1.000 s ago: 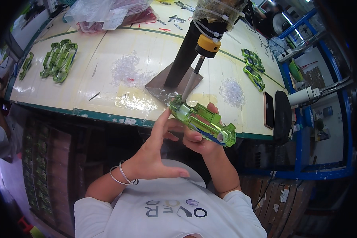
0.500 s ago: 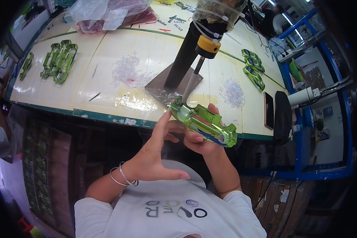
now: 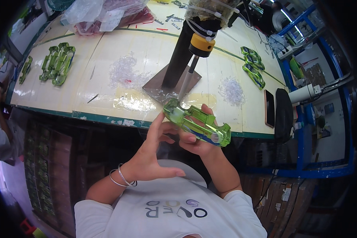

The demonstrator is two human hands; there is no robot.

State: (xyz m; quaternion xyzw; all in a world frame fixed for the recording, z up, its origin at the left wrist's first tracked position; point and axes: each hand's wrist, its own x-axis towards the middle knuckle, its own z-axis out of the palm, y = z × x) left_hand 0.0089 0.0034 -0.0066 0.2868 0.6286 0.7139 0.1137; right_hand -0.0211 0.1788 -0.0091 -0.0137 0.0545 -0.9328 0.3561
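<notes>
1) Our right hand [image 3: 198,146] grips the green shell [image 3: 199,129] at the frame's centre
2) Our left hand [image 3: 147,154] spreads wide, fingertip at its left end
3) We seem to be working that end at the grey rod [image 3: 185,85]; next likely calls for steady alignment

The bright tabletop [image 3: 81,67] carries glare, while fisheye edges curve into darkness.

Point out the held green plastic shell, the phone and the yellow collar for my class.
Green plastic shell [image 3: 202,129]: head view, on its middle section.
Phone [image 3: 269,109]: head view, middle of its dark face.
Yellow collar [image 3: 202,42]: head view, on its curved side.
</notes>
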